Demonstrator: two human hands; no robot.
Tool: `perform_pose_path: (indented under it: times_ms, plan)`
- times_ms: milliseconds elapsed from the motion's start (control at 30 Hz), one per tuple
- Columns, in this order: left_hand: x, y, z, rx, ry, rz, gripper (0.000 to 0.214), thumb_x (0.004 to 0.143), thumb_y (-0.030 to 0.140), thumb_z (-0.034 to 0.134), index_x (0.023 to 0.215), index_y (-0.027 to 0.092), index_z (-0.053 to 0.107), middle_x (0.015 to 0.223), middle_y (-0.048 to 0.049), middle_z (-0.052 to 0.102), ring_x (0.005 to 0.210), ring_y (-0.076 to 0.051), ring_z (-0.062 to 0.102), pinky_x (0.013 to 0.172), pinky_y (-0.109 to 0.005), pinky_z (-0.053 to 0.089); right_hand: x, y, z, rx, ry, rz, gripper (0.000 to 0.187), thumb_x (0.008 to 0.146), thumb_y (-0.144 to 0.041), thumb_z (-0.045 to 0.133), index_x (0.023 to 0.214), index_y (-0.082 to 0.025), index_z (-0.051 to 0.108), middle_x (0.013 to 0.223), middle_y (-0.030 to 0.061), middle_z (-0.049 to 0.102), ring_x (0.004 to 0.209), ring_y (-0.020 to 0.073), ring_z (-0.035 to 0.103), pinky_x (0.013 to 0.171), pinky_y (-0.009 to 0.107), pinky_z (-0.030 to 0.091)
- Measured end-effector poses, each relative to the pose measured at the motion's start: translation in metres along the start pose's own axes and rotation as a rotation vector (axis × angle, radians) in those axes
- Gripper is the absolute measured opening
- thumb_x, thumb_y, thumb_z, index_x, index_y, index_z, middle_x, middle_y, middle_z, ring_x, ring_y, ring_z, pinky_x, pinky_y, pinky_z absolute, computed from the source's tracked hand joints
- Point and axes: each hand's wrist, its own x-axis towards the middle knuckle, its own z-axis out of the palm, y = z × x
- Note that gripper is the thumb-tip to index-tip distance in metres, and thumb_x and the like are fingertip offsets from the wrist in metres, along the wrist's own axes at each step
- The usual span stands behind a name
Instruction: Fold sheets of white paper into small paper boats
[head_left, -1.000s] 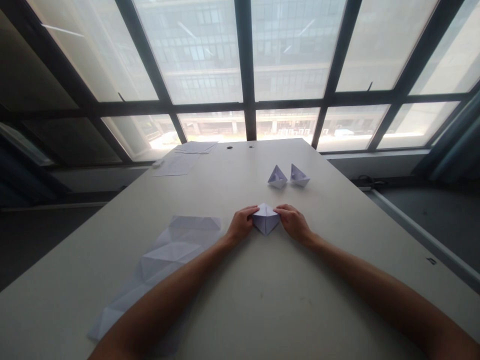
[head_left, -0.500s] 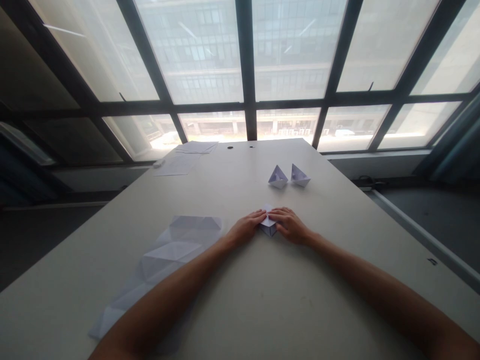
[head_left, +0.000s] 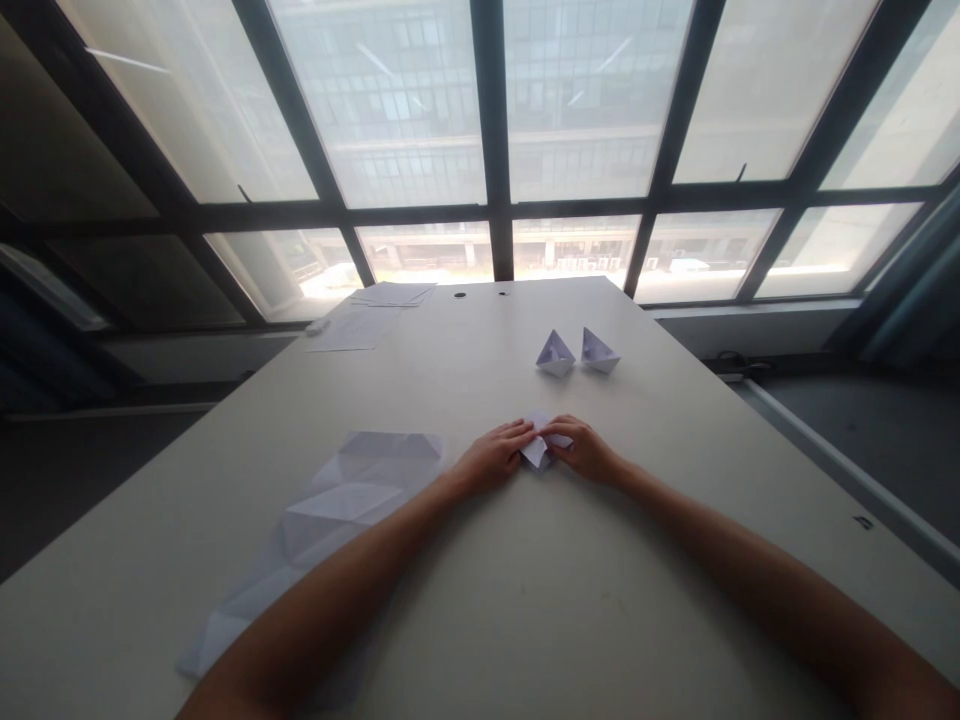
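On the white table (head_left: 465, 600), the left hand (head_left: 493, 455) lies nearly flat, fingers on the folded paper (head_left: 534, 455) between both hands. The right hand (head_left: 585, 450), flatter half a second ago, has curled, seemingly pinching up a flap (head_left: 559, 440), so this fold looks unfinished.

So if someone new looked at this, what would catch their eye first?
Probably the bright windows beyond the far end of the white table. Then two folded paper shapes side by side on it, and nearer, the left hand and right hand on a small folded sheet.
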Motion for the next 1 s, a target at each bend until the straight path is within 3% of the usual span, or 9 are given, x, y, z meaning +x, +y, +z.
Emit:
perform_pose_path:
  times_ms: [133,300,467,567,667,1000]
  plan:
    - [-0.002,0.006,-0.004,0.046,-0.040,-0.003,0.058,0.087,0.018,0.058,0.144,0.022,0.047,0.149,-0.0074,0.046,0.142,-0.026,0.037,0.118,-0.042,0.031,-0.001,-0.001,-0.002,0.044,0.025,0.024,0.009,0.082,-0.015,0.064,0.087,-0.022,0.068,0.091,0.0060,0.069,0.089,0.0217,0.064,0.084,0.036,0.051]
    - [-0.004,0.013,-0.009,0.057,-0.090,-0.027,0.060,0.092,0.043,0.058,0.148,0.025,0.041,0.155,-0.0122,0.035,0.146,-0.035,0.024,0.117,-0.052,0.028,-0.002,-0.003,-0.004,0.081,0.032,0.029,0.015,0.079,-0.009,0.058,0.083,-0.021,0.064,0.088,0.0042,0.067,0.087,0.0205,0.062,0.082,0.034,0.050]
    - [-0.001,0.011,-0.011,0.059,-0.073,0.018,0.051,0.094,0.040,0.059,0.141,0.027,0.049,0.157,-0.0116,0.031,0.148,-0.034,0.016,0.116,-0.059,0.021,-0.002,0.001,-0.003,0.077,0.021,0.040,0.019,0.079,-0.007,0.055,0.086,-0.022,0.063,0.089,0.0034,0.066,0.089,0.0201,0.061,0.083,0.034,0.049]
    - [0.000,0.008,-0.009,-0.030,-0.023,0.129,0.036,0.098,0.030,0.054,0.133,0.028,0.057,0.147,-0.0075,0.049,0.142,-0.023,0.036,0.119,-0.051,0.021,-0.002,0.004,-0.002,0.071,0.035,0.042,0.017,0.080,-0.009,0.055,0.087,-0.022,0.063,0.091,0.0040,0.067,0.090,0.0207,0.062,0.084,0.035,0.049]
    - [0.001,0.010,-0.009,-0.159,-0.026,0.170,0.032,0.099,0.026,0.047,0.128,0.025,0.062,0.135,-0.0056,0.061,0.129,-0.017,0.053,0.114,-0.036,0.036,-0.003,0.004,-0.003,0.060,0.030,0.045,0.015,0.082,-0.010,0.056,0.088,-0.022,0.064,0.091,0.0044,0.067,0.090,0.0213,0.062,0.084,0.035,0.049]
    - [-0.001,0.022,-0.024,-0.008,-0.109,0.165,0.029,0.092,0.030,0.058,0.120,0.029,0.064,0.131,-0.0072,0.056,0.123,-0.023,0.052,0.110,-0.033,0.038,0.000,-0.003,-0.007,0.069,0.017,0.017,0.008,0.087,-0.017,0.059,0.085,-0.021,0.065,0.089,0.0058,0.068,0.086,0.0213,0.061,0.081,0.035,0.048]
